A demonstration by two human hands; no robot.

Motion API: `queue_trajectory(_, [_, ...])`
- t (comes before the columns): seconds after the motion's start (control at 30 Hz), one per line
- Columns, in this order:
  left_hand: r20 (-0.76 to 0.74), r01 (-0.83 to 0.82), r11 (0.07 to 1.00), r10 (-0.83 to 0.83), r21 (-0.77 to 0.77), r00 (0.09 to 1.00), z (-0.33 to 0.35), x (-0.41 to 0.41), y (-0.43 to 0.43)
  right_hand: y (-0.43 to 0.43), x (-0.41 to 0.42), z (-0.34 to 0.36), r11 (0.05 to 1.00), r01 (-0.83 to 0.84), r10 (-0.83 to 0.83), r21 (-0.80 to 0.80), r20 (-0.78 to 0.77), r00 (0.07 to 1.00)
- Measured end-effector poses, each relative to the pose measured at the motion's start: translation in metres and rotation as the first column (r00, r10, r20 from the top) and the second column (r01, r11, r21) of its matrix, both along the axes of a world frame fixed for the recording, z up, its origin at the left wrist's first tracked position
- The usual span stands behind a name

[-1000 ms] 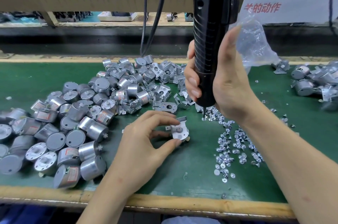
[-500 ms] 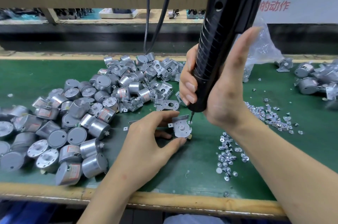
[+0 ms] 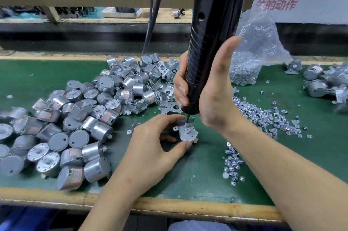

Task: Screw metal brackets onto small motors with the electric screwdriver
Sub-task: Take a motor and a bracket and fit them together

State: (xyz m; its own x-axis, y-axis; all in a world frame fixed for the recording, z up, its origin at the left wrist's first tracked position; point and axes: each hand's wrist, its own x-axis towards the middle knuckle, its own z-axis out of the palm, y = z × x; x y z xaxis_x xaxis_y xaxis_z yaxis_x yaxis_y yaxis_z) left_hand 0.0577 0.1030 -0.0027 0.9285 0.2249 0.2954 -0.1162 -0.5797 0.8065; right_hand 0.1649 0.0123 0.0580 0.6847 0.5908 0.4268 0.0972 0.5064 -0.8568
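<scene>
Green mat covers the surface [image 3: 207, 178], with a wooden strip along its near edge.

Work piece: one small motor [image 3: 188, 137] stands on end near the centre of the mat, with a metal bracket [image 3: 185, 130] lying on its upper face. The left hand [image 3: 150, 149] pinches it between the thumb at the near side and the index finger at the far side; the other fingers are curled underneath.

Tool: the black electric screwdriver [image 3: 211, 42] is held nearly upright, top leaning slightly right. The right hand [image 3: 214, 97] is wrapped round the lower barrel, fingers curled across the front and thumb stretched straight up along the body. The bit tip [image 3: 187, 120] touches the far part of the bracket; whether a screw sits under it is too small to tell.

Surroundings:
- Pile of motors [image 3: 75, 127] to the left, reaching up to the left hand.
- Loose brackets [image 3: 169, 102] just behind the work piece.
- Scattered screws [image 3: 263, 115] to the right of the right wrist; a smaller cluster lies nearer the front edge.
- Clear plastic bag [image 3: 252, 51] holding screws, behind the right hand.
- Motors with brackets attached [image 3: 323, 83] at far right.
- Two dark cables [image 3: 154, 4] hang at the back.
</scene>
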Motion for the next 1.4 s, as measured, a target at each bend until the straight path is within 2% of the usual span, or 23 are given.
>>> queue_trajectory(0.33, [-0.027, -0.014, 0.998, 0.016, 0.054, 1.0, 0.0, 0.0, 0.0, 0.001, 0.001, -0.004, 0.999, 0.009, -0.009, -0.035, 0.0, 1.0])
queue_trajectory(0.57, [-0.051, -0.045, 0.961, 0.062, 0.274, 0.997, -0.005, 0.004, -0.004, 0.002, 0.0, -0.004, 0.999, 0.011, -0.011, -0.051, 0.0, 1.0])
queue_trajectory(0.97, [-0.075, -0.034, 0.959, 0.057, 0.28, 0.996, -0.002, 0.004, -0.004, 0.003, -0.001, -0.005, 0.996, 0.044, -0.044, -0.076, 0.005, 0.999])
queue_trajectory(1.23, [-0.052, -0.014, 0.96, 0.03, 0.279, 0.998, -0.002, 0.006, -0.005, 0.003, -0.001, -0.008, 0.977, 0.188, -0.186, -0.099, 0.033, 0.982])
queue_trajectory(1.3, [-0.044, -0.016, 0.96, 0.029, 0.28, 0.999, -0.002, 0.006, -0.005, 0.001, 0.002, -0.007, 0.989, 0.129, -0.129, -0.067, 0.005, 0.992])
queue_trajectory(1.4, [-0.033, -0.012, 0.957, 0.023, 0.289, 0.999, -0.004, 0.005, -0.005, -0.01, 0.015, 0.003, 0.998, -0.062, 0.062, 0.017, -0.033, 0.998])
